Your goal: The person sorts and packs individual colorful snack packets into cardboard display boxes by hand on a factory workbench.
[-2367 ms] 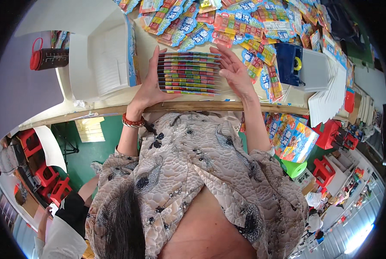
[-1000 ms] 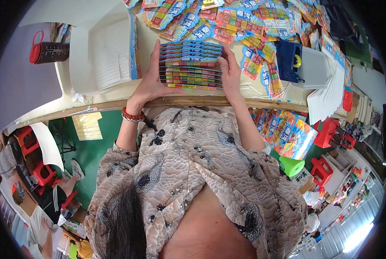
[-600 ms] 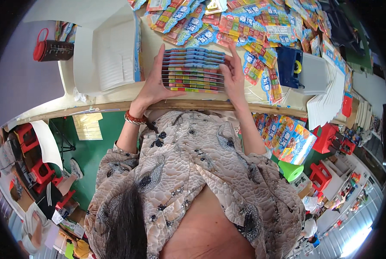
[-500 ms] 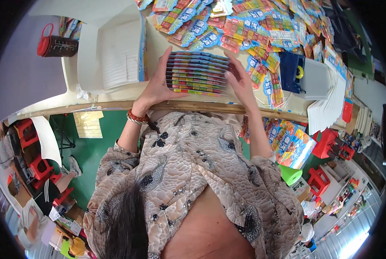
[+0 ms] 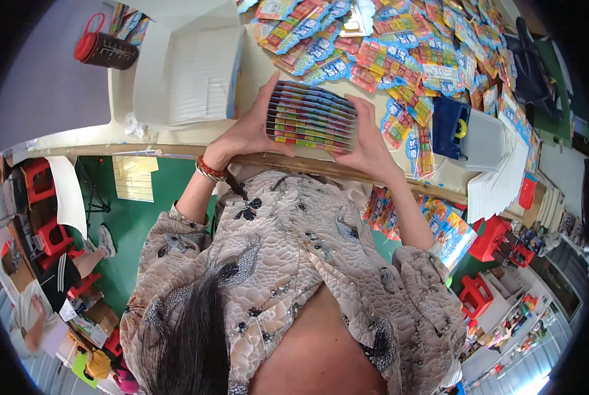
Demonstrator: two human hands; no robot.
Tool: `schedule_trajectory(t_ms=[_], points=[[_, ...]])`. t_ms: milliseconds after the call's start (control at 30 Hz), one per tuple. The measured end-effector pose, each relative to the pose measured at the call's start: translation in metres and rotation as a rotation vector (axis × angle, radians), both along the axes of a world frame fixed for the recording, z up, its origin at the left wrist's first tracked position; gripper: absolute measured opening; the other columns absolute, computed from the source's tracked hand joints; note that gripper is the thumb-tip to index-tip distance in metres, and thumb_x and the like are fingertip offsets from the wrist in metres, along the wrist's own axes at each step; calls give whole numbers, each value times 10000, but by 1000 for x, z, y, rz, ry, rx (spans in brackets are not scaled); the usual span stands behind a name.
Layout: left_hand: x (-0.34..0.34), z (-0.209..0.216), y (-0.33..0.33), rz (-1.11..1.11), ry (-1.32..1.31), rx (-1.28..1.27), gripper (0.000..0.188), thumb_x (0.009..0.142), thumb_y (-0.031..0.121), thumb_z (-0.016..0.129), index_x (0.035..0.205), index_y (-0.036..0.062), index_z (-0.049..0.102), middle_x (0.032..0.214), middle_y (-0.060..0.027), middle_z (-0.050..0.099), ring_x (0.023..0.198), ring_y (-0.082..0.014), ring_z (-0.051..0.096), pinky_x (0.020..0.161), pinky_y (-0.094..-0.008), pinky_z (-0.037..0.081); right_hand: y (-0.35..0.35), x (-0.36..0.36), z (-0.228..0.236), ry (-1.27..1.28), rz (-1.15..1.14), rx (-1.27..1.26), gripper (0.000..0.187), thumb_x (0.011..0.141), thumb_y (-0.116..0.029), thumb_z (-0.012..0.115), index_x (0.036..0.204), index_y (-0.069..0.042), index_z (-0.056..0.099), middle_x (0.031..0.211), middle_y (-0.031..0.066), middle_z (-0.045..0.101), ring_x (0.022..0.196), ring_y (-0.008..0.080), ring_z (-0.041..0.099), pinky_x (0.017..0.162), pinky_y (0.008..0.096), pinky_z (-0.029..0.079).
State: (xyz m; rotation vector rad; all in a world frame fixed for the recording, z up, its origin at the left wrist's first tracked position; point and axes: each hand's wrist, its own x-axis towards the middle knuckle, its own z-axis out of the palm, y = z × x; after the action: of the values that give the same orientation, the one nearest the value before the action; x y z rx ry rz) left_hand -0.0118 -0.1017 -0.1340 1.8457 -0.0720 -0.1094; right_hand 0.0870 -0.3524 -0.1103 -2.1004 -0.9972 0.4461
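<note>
A stack of flat, colourful carded packs (image 5: pixel 311 120) is held edge-up between my two hands above the table's near edge. My left hand (image 5: pixel 249 131) wraps the stack's left end, thumb below and fingers above. My right hand (image 5: pixel 368 141) grips the right end, its thumb at the lower corner. To the left stands an open white box (image 5: pixel 187 79) with a blue side, with white ridged pieces visible inside. Beyond my hands lies a wide heap of loose blue-topped packs (image 5: pixel 400 56) of the same look.
A dark blue tape dispenser (image 5: pixel 449 128) with a yellow core stands at the right, beside a fanned stack of white cards (image 5: pixel 498 181). A brown cup with a red handle (image 5: pixel 107 51) is at the far left. Red stools (image 5: pixel 477 296) stand below on the floor.
The view has shifted slightly. My right hand has lowered its thumb to the stack's bottom right corner, and the stack now tilts down to the right.
</note>
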Motion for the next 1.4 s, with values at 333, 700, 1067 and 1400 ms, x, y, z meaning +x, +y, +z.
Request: schedule_trajectory(t_ms=[333,700,1067,1400], points=[[-18,43,6,-13,-340,172,958,595,189,847,1378,31,318,1315,-227,411,1227,-394,424,1051,-428,359,-9,-15,-4,-140,1,188,1017,498,-186,816,1355,-42,288,1270,160,380,1217,313,404,1045,411,351],[5,127,177,-118,-245,408,1053,771,601,678,1483,50,132,1444,-216,309,1324,-368,344,1124,-435,273,175,29,55,-226,172,187,1063,560,-328,813,1423,-30,269,1316,209,421,1187,373,436,1061,472,303],[1,57,152,-109,-286,665,950,565,195,878,1326,34,332,1163,-135,451,1145,-284,464,1028,-349,355,150,26,27,-577,209,-174,992,607,-474,797,1403,-81,354,1334,220,422,1300,343,393,1092,592,128],[-2,43,147,-136,-438,939,1003,572,361,854,1330,-6,309,1214,-162,488,1202,-313,478,1144,-489,159,152,10,16,-461,323,-6,127,781,-151,673,883,-96,620,819,79,609,832,285,590,835,385,402]])
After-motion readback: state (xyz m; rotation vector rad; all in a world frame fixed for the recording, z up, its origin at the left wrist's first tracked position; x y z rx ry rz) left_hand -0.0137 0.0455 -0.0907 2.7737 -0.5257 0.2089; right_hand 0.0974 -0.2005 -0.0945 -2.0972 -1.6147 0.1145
